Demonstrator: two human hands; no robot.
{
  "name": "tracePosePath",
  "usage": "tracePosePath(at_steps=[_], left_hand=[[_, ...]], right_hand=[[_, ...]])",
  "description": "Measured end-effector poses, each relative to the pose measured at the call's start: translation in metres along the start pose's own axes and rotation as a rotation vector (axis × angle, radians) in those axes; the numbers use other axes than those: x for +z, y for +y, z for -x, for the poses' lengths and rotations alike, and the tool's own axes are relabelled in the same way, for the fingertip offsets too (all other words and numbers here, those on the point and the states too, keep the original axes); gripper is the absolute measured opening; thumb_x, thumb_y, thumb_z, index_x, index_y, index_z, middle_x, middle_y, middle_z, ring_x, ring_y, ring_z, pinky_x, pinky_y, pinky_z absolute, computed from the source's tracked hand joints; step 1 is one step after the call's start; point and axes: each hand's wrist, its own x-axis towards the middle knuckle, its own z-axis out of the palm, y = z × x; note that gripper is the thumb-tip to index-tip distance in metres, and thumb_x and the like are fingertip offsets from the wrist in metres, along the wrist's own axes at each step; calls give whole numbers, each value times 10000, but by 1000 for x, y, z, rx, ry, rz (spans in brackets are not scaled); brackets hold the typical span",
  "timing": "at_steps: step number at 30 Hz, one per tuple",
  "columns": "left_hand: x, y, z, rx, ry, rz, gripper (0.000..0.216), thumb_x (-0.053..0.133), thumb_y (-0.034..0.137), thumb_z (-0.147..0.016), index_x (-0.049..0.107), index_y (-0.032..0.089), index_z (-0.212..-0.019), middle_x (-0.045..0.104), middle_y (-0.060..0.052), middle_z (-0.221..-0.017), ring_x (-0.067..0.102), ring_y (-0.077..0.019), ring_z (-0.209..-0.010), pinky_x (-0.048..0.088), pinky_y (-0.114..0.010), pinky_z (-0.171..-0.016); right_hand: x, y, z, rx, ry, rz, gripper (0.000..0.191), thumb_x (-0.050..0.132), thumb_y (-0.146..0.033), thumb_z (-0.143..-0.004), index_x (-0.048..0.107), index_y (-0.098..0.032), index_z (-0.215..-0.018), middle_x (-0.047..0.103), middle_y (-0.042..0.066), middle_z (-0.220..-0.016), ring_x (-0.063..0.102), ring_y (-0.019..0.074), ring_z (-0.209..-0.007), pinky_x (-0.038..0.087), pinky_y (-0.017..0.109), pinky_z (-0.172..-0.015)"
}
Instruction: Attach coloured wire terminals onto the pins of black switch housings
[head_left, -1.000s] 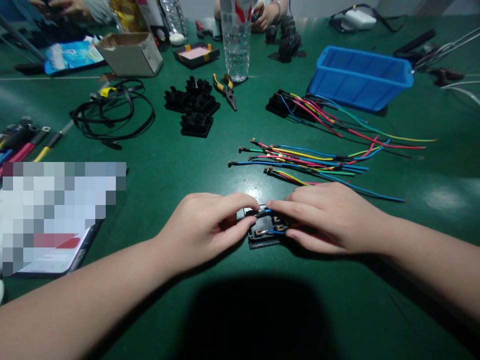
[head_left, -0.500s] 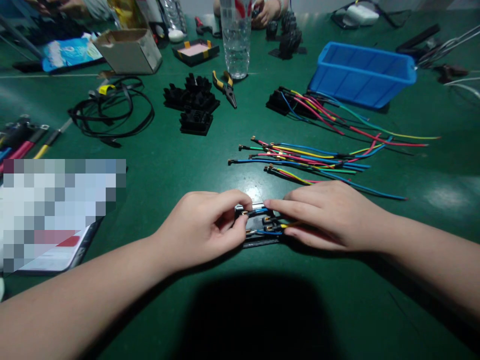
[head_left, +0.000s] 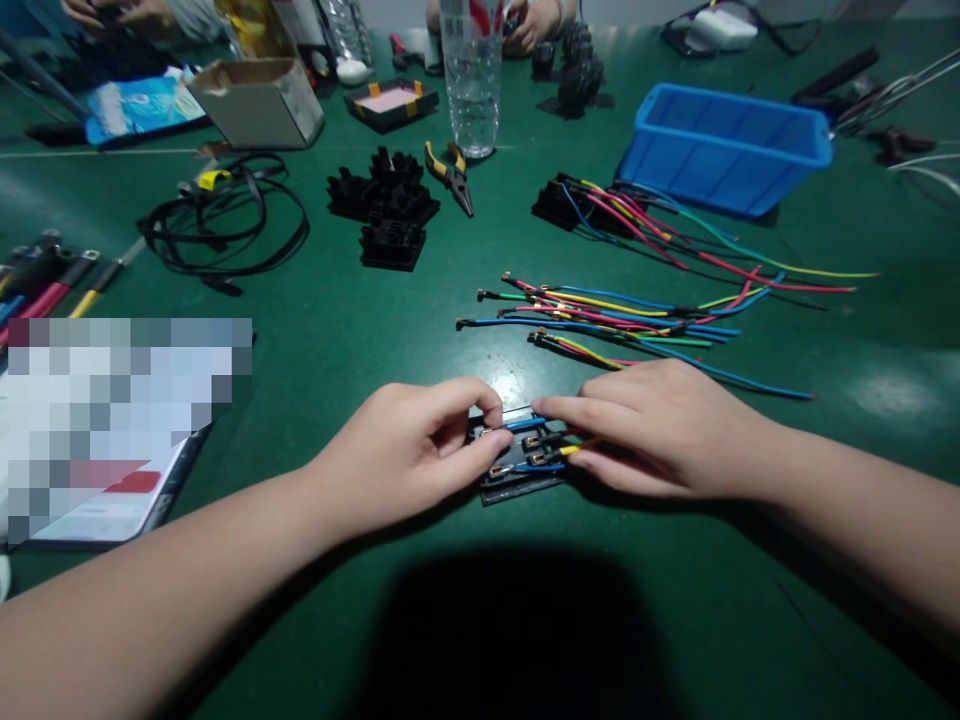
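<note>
Green worktop [head_left: 360, 330], glossy, lit by a bright reflection near its centre; wall behind, pale.

Item: black block [head_left: 519, 452], one, flat on the worktop between the two hands, near edge slightly askew. Fitted along it: blue wires [head_left: 525, 425], a yellow wire [head_left: 572, 450], and brass-coloured terminals [head_left: 535, 441].

Left hand [head_left: 412, 440]: thumb and forefinger bent together, grasping the black block at its left end, thumb tip by the upper terminal; remaining fingers curled beneath.

Right hand [head_left: 667, 430]: fingers closed over the right end of the black block, forefinger tip at its far edge, thumb beside the yellow wire; wires run in under the palm.

Beyond the hands: loose wires [head_left: 615, 318], red, yellow, green and blue, laid roughly side by side; wired block [head_left: 555, 205], leads trailing right, next to a blue bin [head_left: 727, 150].

Centre left: cluster of black parts [head_left: 394, 245]; pliers [head_left: 454, 180], yellow-handled, jaws pointing toward the hands; clear bottle [head_left: 472, 110], upright.

Left side: coiled black cable [head_left: 262, 205]; cardboard box [head_left: 259, 110]; device [head_left: 135, 480], screen largely pixelated.

Far edge: a co-worker's hand [head_left: 536, 28].
</note>
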Motion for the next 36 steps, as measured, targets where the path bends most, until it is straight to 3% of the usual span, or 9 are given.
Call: tracePosePath(at_steps=[19, 26, 36], left_hand=[[-2, 5, -4, -163, -98, 152, 192, 555, 335, -859, 654, 171, -845, 405, 88, -477, 370, -71, -434, 261, -172, -430], [-1, 3, -3, -145, -102, 106, 156, 549, 321, -860, 624, 184, -850, 410, 96, -479, 377, -68, -431, 266, -170, -431], [-2, 4, -3, -134, -105, 74, 153, 537, 325, -871, 577, 183, -832, 428, 98, -484, 398, -71, -436, 278, -175, -441]], right_hand=[[-1, 1, 0, -57, 9, 24, 350, 406, -318, -969, 496, -166, -1272, 630, 12, -769, 563, 147, -632, 324, 282, -567], [-1, 1, 0, -27, 4, -27, 286, 430, -331, -960, 551, -167, -1161, 651, 15, -764, 579, 149, -637, 357, 283, -594], [0, 0, 0, -16, 20, -37, 277, 434, -334, -959, 546, -167, -1149, 645, 7, -755, 575, 149, -632, 351, 284, -591]])
